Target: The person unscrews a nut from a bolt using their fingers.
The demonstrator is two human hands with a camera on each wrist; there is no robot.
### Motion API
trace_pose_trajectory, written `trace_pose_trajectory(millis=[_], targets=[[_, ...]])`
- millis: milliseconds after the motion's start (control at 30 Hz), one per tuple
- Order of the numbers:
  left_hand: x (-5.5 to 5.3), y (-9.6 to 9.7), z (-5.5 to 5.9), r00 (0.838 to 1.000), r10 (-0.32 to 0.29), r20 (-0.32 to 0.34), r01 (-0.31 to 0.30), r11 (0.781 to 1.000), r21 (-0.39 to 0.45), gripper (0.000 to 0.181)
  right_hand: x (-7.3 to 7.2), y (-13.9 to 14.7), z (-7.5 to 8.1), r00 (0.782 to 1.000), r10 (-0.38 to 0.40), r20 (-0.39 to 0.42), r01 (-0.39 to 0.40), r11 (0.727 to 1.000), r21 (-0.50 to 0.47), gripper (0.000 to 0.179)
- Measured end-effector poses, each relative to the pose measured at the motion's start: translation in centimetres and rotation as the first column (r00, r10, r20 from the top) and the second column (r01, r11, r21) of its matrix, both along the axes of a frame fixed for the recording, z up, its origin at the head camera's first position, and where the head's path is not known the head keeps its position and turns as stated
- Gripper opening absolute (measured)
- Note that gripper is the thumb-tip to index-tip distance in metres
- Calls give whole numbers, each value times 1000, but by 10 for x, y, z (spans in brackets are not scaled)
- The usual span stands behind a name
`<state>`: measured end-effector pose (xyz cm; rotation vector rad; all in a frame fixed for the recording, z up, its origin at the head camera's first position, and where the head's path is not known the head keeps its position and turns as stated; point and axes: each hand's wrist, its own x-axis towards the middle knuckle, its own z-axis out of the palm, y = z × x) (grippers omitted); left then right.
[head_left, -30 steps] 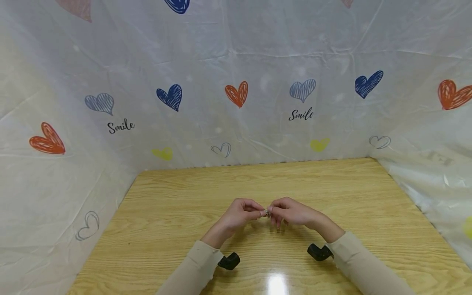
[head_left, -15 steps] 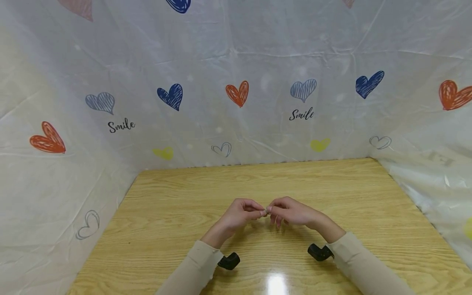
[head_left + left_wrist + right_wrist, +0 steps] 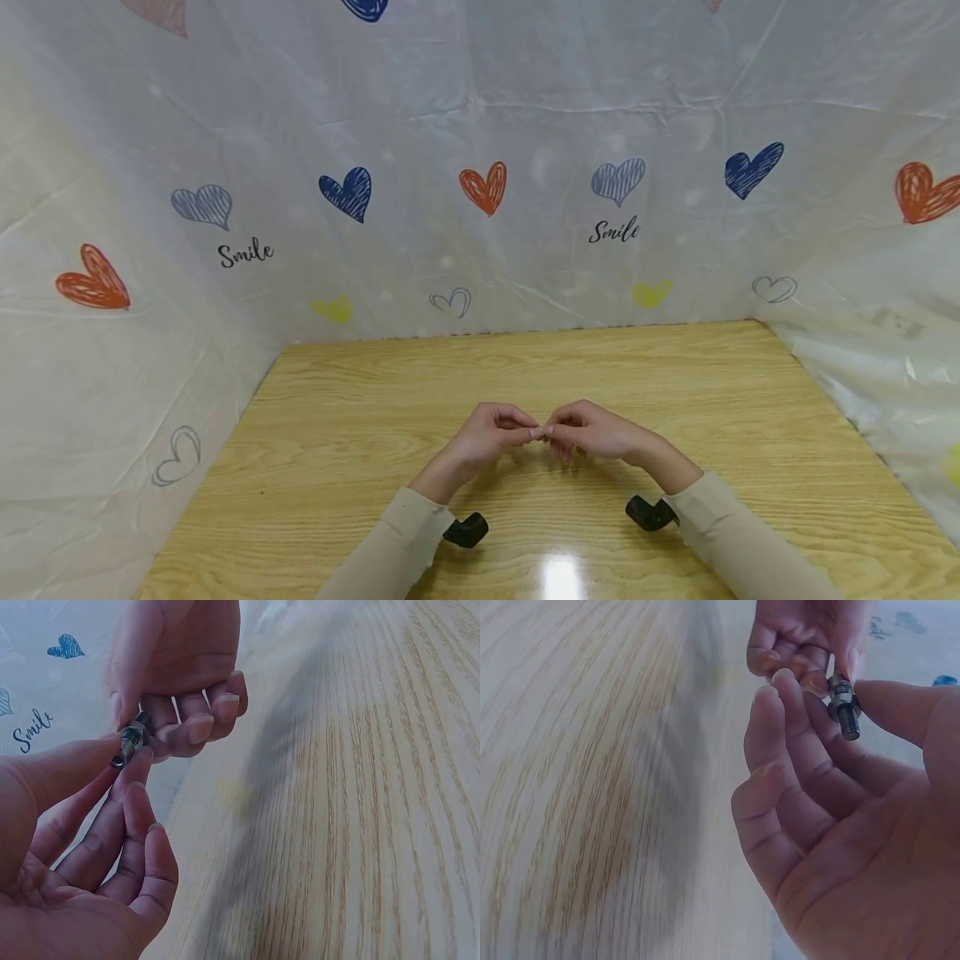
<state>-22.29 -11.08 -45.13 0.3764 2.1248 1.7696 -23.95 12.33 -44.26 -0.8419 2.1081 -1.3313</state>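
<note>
A small metal bolt (image 3: 849,724) with a hex nut (image 3: 844,700) around it is held between both hands above the table. My left hand (image 3: 483,437) pinches the bolt's round, hollow-looking end (image 3: 118,760) between thumb and fingertips. From the other side, my right hand (image 3: 600,431) pinches at the nut with thumb and index finger. The threaded end points toward the right palm in the right wrist view. The right hand's other fingers (image 3: 769,750) are loosely bent. In the head view, fingertips hide almost all of the metal.
A wood-grain table (image 3: 360,392) lies under both hands. White sheeting (image 3: 540,250) with hearts and "Smile" lettering hangs behind it and along both sides. Black wrist camera mounts (image 3: 467,530) stick out below the beige sleeves (image 3: 397,533).
Both hands stay in nearly the same place. The right fingertips shift slightly around the nut, and less metal shows between the hands. The head view tilts very slightly.
</note>
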Motion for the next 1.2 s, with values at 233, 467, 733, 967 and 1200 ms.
trace_pose_trajectory(millis=[233, 467, 733, 967, 1200], targets=[[-1, 0, -1, 1000, 9, 17, -9, 1000, 0, 16, 1, 1, 1, 1000, -17, 5, 17, 1000, -10, 32], [-2, 0, -1, 1000, -3, 11, 3, 1000, 5, 16, 0, 2, 3, 997, -70, 24, 70, 998, 0, 44], [-2, 1, -2, 1000, -6, 6, 6, 1000, 7, 16, 1, 0, 0, 997, -71, 4, 71, 997, -11, 43], [-1, 1, -2, 1000, 1, 4, -1, 1000, 5, 18, 0, 1, -1, 997, -75, -27, 74, 997, -31, 37], [-1, 1, -1, 1000, 10, 9, -10, 1000, 1, 18, 1, 1, 2, 996, -88, -7, 88, 994, -59, 28]])
